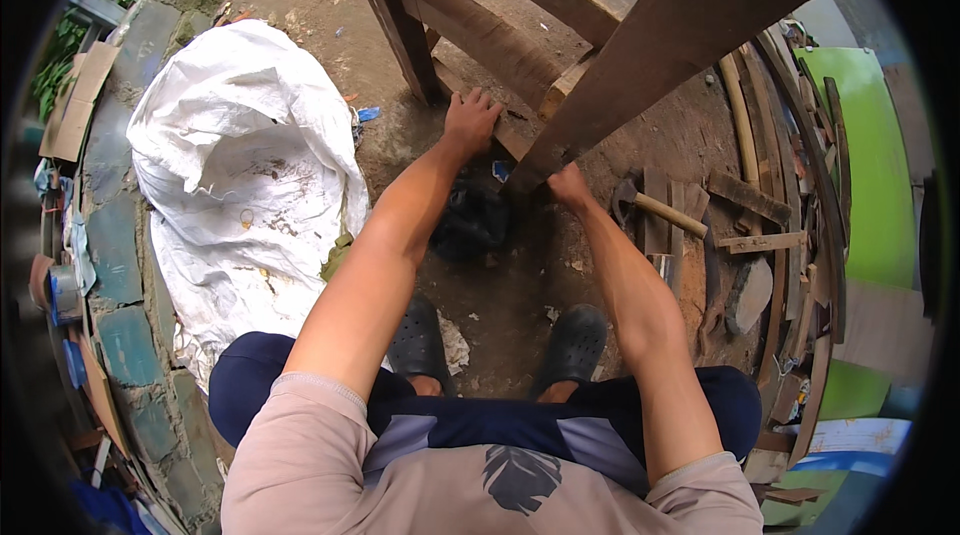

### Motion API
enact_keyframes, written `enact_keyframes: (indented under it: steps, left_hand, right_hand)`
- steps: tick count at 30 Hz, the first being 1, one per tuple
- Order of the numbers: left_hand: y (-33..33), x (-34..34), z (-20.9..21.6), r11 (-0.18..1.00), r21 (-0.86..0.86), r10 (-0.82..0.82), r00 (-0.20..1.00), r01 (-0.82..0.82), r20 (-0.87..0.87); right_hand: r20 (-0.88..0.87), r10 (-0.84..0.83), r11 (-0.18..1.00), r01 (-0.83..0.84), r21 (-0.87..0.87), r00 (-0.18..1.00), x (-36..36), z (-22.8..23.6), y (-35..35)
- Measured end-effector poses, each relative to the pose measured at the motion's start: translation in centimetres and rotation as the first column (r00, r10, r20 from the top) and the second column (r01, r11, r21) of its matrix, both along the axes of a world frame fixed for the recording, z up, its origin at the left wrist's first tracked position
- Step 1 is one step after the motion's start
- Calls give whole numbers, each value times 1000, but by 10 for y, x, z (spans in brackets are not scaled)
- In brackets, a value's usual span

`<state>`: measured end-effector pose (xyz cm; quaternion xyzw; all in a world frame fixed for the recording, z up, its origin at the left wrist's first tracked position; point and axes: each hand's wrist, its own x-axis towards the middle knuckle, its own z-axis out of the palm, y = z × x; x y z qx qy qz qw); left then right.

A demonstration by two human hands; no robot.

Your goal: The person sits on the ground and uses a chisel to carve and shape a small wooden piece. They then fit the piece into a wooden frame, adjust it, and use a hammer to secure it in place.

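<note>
A dark wooden frame with slats (485, 30) stands in front of me, its near post (640, 65) slanting down to the ground between my arms. My left hand (473, 120) is on the frame's low rail, fingers curled over it. At the foot of the near post, my right hand (568, 185) is closed against the wood; the post hides part of its fingers. Beneath my left wrist lies a dark, crumpled bundle, perhaps a black plastic bag (470, 225). Just right of my right hand, a hammer (660, 212) with a wooden handle lies on the ground.
A large white sack (250, 135) spreads on the left beside a low block wall (130, 335). Wood offcuts (750, 200) and long planks lie on the right, near a green panel (865, 175). My dark clogs (570, 345) rest on the dirt floor.
</note>
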<state>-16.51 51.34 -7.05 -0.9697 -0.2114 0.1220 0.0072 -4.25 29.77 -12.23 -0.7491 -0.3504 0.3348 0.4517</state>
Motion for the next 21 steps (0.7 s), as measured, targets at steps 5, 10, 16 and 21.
enact_keyframes:
  steps: [5,10,16,21]
  left_hand:
    - [9,-14,-1,998,-53,42,999,-43,-10]
    - [2,2,23,991,-120,43,991,-58,-126]
    - [-9,11,33,997,-62,-46,991,39,-123]
    - [8,-4,14,996,-42,-81,993,77,-89]
  right_hand:
    - [-149,-46,995,33,-92,988,-11,4,14]
    - [-417,-171,975,92,-202,893,-8,-15,-3]
    - [-453,-212,977,178,-118,866,-18,-33,-3]
    - [-422,-166,970,71,-231,891,-31,7,16]
